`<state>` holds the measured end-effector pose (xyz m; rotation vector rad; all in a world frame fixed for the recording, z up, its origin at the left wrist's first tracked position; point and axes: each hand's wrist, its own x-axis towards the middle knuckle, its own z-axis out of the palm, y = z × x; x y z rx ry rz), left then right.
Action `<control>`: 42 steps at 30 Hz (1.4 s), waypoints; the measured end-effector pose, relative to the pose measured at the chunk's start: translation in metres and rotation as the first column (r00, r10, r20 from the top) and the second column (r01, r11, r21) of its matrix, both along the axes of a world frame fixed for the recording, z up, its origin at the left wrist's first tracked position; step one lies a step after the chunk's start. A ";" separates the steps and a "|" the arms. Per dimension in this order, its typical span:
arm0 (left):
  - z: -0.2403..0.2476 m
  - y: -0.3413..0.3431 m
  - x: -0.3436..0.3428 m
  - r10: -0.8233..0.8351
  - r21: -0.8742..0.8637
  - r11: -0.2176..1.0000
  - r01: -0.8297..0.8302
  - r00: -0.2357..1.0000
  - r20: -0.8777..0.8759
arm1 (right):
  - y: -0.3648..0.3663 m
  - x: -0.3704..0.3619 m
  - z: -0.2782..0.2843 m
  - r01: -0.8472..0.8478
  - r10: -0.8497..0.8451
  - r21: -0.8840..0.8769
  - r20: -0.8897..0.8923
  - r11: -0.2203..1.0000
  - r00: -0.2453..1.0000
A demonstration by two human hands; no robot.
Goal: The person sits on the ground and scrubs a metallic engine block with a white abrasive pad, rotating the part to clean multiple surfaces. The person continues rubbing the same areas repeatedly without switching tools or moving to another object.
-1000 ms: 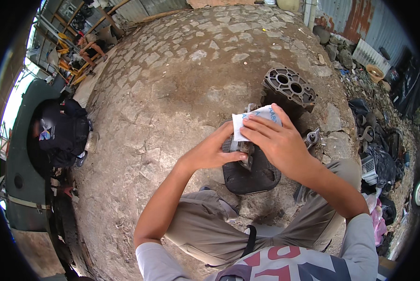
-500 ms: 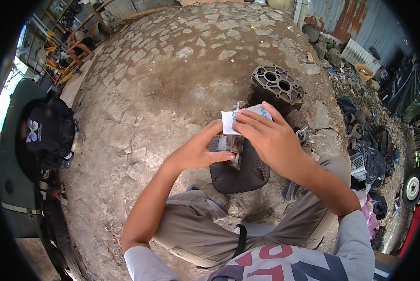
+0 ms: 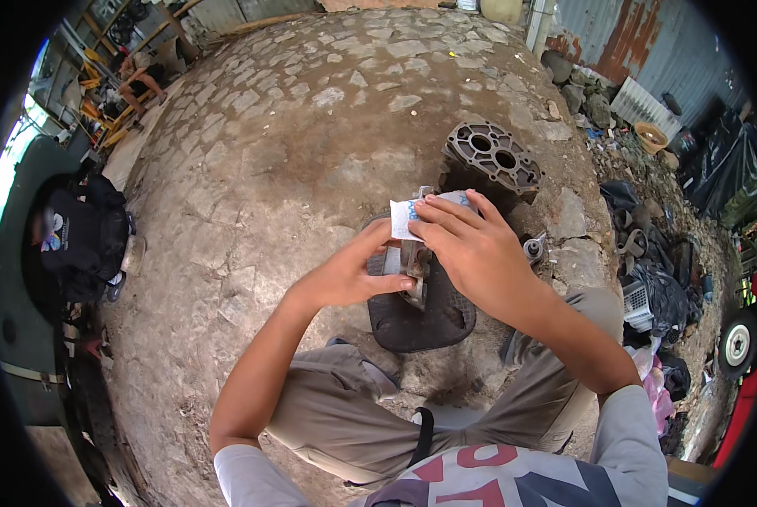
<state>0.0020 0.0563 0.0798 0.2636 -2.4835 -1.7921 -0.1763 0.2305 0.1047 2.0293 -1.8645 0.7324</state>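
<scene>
My left hand point(image 3: 345, 272) is closed around a narrow greyish metal part point(image 3: 416, 286), its thumb along the near side. Across the far end of that part, my right hand point(image 3: 484, 258) presses a piece of sandpaper point(image 3: 402, 221), white-backed with blue print. The right fingers lie flat and close together over the sheet, whose left end sticks out past them. Under both hands is a worn black padded seat or mat point(image 3: 421, 331) on the ground. The sandpaper and right hand hide much of the part's far end.
A cast metal housing point(image 3: 494, 159) with round openings stands beyond my right hand. A small metal fitting point(image 3: 534, 248) lies nearby. Stones and black bags point(image 3: 661, 291) line the right side. A dark green vehicle panel point(image 3: 28, 338) and two people are on the left.
The right hand and sandpaper shift very slightly over the metal part. My left hand keeps its hold. The whole view has moved a little.
</scene>
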 end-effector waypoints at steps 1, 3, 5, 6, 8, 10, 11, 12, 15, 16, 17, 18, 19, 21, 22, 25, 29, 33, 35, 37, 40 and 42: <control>-0.003 -0.001 0.000 -0.018 -0.029 0.999 0.017 0.999 -0.027 | 0.002 0.002 0.002 0.006 -0.006 0.021 0.000 1.000 1.000; -0.007 -0.002 0.000 -0.037 -0.049 0.998 0.033 0.997 -0.063 | 0.008 0.006 0.007 0.011 -0.011 0.060 0.004 0.998 1.000; -0.008 -0.005 0.000 -0.036 -0.031 0.999 0.034 0.996 -0.082 | 0.004 -0.003 0.012 -0.062 0.055 0.063 0.105 0.996 0.993; -0.010 -0.006 0.000 -0.038 -0.025 0.999 0.036 0.995 -0.090 | 0.002 -0.009 0.013 -0.093 0.082 0.061 0.154 0.994 0.985; -0.012 -0.006 -0.001 -0.042 -0.011 0.999 0.041 0.993 -0.107 | 0.000 -0.020 0.015 -0.167 0.152 0.094 0.154 0.981 0.976; -0.010 -0.007 0.001 -0.057 -0.083 0.995 0.049 0.994 -0.090 | -0.003 -0.026 0.018 -0.194 0.175 0.115 0.156 0.974 0.972; -0.010 -0.006 0.003 -0.065 -0.118 0.991 0.055 0.995 -0.080 | -0.002 -0.026 0.018 -0.199 0.185 0.138 0.106 0.970 0.977; -0.009 -0.006 0.001 -0.056 -0.107 0.993 0.048 0.995 -0.078 | -0.002 -0.025 0.018 -0.168 0.158 0.149 0.082 0.974 0.984; -0.004 -0.002 0.000 -0.029 -0.087 0.996 0.023 0.997 -0.066 | 0.001 -0.017 0.012 -0.070 0.071 0.150 -0.003 0.986 0.997; -0.003 -0.004 -0.001 -0.035 -0.123 0.992 0.026 0.997 -0.072 | 0.001 -0.016 0.007 -0.034 0.039 0.130 -0.040 0.991 0.998; -0.001 -0.006 -0.002 -0.041 -0.159 0.987 0.028 0.996 -0.079 | 0.001 -0.016 0.004 0.003 0.005 0.108 -0.076 0.994 0.997; -0.003 -0.004 -0.002 -0.050 -0.182 0.983 0.034 0.995 -0.084 | 0.001 -0.014 0.002 0.008 0.000 0.099 -0.078 0.995 0.997; -0.004 -0.001 -0.001 -0.041 -0.241 0.971 0.014 0.993 -0.111 | 0.000 -0.011 0.002 0.014 -0.006 0.091 -0.080 0.996 0.997; 0.000 0.005 0.001 -0.028 -0.358 0.933 -0.033 0.986 -0.164 | -0.001 -0.007 0.001 0.019 -0.013 0.076 -0.088 0.997 0.996; -0.001 0.006 0.000 -0.019 -0.361 0.931 -0.048 0.984 -0.180 | -0.002 -0.007 0.003 0.019 -0.012 0.070 -0.094 0.997 0.996; -0.003 0.013 -0.005 0.025 -0.332 0.939 -0.087 0.982 -0.186 | -0.002 -0.007 0.010 0.012 -0.005 0.078 -0.087 0.997 0.996; -0.001 0.022 -0.006 0.095 -0.229 0.966 -0.124 0.986 -0.135 | -0.005 -0.003 0.009 0.023 -0.021 0.064 -0.034 0.998 0.999; 0.005 0.023 -0.007 0.116 -0.314 0.940 -0.136 0.990 -0.081 | -0.001 -0.001 0.007 0.034 -0.037 0.106 0.029 0.994 0.999; 0.004 0.024 -0.008 0.109 -0.299 0.943 -0.143 0.986 -0.127 | 0.004 -0.005 0.006 0.037 -0.038 0.091 0.002 0.995 0.999; -0.001 0.025 -0.007 0.119 -0.264 0.952 -0.153 0.983 -0.141 | -0.001 -0.007 0.007 -0.002 0.003 0.051 -0.023 0.999 1.000; -0.007 0.022 -0.008 0.125 -0.211 0.966 -0.151 0.984 -0.131 | -0.006 -0.006 0.011 -0.020 0.020 0.019 -0.023 1.000 1.000; -0.003 0.020 -0.007 0.113 -0.205 0.969 -0.135 0.986 -0.119 | -0.006 -0.005 0.011 -0.011 0.011 0.020 -0.012 1.000 1.000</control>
